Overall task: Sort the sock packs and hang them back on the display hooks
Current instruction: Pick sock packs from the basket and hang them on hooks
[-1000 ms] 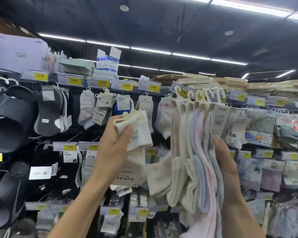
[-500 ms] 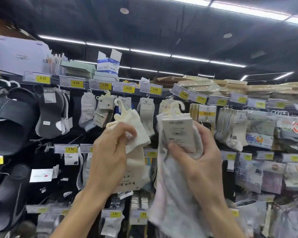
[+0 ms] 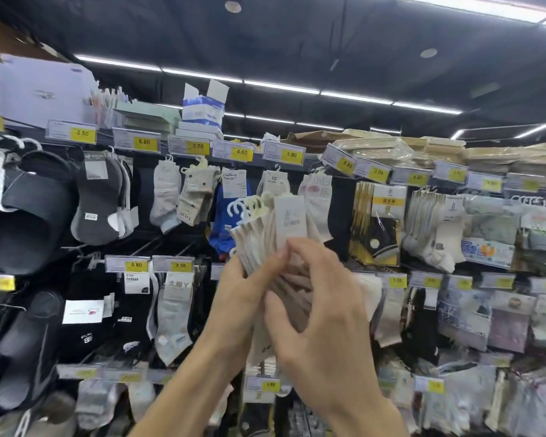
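Observation:
A fanned bundle of cream sock packs (image 3: 267, 230) with white plastic hangers sits between both hands in front of the display wall. My left hand (image 3: 245, 293) grips the bundle from the left and below. My right hand (image 3: 320, 313) closes over its lower part from the right, thumb pressing the front pack's paper label. The hangers point up and left, free of any hook. Behind them, display hooks (image 3: 158, 239) jut from the dark wall under price tags, with a bare one just left of the bundle.
Hanging sock packs (image 3: 196, 193) fill the wall's rows, with yellow price tags (image 3: 241, 152) above each hook. Black slippers (image 3: 29, 212) hang at the far left. Boxes (image 3: 202, 108) and wrapped stacks sit on the top shelf. More packs (image 3: 432, 228) hang to the right.
My hands have come together: the single cream pack from my left hand and the stack from my right are now one fanned bundle, held by both hands at centre.

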Demonstrator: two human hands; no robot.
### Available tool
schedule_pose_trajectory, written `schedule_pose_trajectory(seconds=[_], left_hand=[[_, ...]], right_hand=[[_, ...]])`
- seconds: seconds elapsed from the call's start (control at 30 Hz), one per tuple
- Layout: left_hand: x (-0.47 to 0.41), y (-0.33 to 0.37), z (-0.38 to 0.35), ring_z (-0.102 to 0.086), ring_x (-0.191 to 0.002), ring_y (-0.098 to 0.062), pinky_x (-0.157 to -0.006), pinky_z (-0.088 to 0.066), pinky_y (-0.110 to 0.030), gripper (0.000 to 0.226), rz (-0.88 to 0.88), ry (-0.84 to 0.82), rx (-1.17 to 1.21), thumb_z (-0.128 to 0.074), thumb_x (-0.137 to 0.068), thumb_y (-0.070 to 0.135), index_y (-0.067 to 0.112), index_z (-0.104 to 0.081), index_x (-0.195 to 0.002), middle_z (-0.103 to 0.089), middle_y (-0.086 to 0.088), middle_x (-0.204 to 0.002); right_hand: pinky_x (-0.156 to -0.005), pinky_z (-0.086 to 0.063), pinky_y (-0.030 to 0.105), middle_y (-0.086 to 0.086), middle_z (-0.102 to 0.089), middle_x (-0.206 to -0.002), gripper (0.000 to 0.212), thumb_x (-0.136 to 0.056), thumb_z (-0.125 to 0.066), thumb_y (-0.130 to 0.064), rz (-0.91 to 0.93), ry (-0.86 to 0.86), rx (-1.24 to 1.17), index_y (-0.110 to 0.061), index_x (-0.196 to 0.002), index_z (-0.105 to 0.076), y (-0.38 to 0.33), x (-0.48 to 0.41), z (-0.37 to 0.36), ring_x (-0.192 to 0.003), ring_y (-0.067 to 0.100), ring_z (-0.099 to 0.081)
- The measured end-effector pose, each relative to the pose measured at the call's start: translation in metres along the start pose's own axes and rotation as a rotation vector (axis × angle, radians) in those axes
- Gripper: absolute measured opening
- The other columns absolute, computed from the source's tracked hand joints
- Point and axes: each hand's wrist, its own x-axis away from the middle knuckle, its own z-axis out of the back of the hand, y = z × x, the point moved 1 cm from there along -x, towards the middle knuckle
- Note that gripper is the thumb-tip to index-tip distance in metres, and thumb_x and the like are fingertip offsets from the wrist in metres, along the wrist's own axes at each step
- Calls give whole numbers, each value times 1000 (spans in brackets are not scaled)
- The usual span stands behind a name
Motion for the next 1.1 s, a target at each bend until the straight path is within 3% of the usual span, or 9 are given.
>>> schedule_pose_trajectory(seconds=[0.07,0.2,0.37,0.47,0.57,0.8,1.03,1.1], left_hand=[[-2,-3,9,-75,-93,-28,-70,-59,-27,31,26,52,37,-74,-79,28,19,-74,-109,-76,-14,-106],[-6,-7,21,-74,-96,-31,-72,-58,-28,41,36,58,3,-71,-75,32,18,-72,-114,-75,-16,-109],[-8,-4,32,-73,-100,-31,-74,-58,-29,43,100,-51,-51,-68,-81,31,15,-67,-121,-74,-14,-113],[-5,-6,42,-73,-99,-30,-73,-59,-29,36,128,-99,-95,-69,-81,27,16,-70,-115,-75,-14,-111],[-5,-7,56,-72,-102,-31,-75,-58,-29,36,150,-88,-104,-69,-81,27,16,-72,-115,-74,-15,-113],[-20,-12,90,-70,-108,-24,-80,-57,-24,39,158,-74,-72,-55,-91,39,19,-71,-120,-73,-10,-118],[-57,-31,134,-73,-102,-27,-74,-59,-27,36,111,197,-49,-57,-87,38,17,-77,-108,-75,-14,-110],[-66,-31,144,-74,-99,-26,-72,-59,-26,34,67,231,-76,-60,-87,37,17,-77,-108,-76,-13,-108]], right_hand=[[-94,-47,19,-20,-60,-120,44,-87,-71,-21,-85,-80,-139,-29,-127,-57,1,-2,6,-111,-4,-56],[-73,-52,15,-19,-65,-99,26,-89,-67,-30,-282,-70,-325,-40,-111,-59,17,-14,18,-92,0,-63],[-65,-48,9,-24,-63,-95,33,-73,-76,-45,-412,-97,-353,-41,-101,-58,30,-22,13,-81,-1,-61],[-57,-51,12,-21,-71,-89,27,-72,-81,-42,-428,-162,-427,-38,-92,-63,33,-21,-2,-74,-3,-65],[-59,-55,16,-20,-73,-87,25,-75,-81,-36,-442,-166,-465,-44,-93,-65,38,-19,-20,-77,0,-69],[-64,-56,15,-17,-75,-91,24,-76,-81,-26,-501,-158,-616,-31,-93,-66,66,-24,-69,-81,1,-72],[-70,-57,19,-7,-77,-99,19,-83,-68,-32,-447,-195,-811,-29,-101,-72,99,-45,-120,-91,9,-73],[-71,-58,21,-6,-77,-100,19,-85,-68,-30,-414,-287,-843,-27,-102,-75,107,-55,-139,-92,11,-73]])
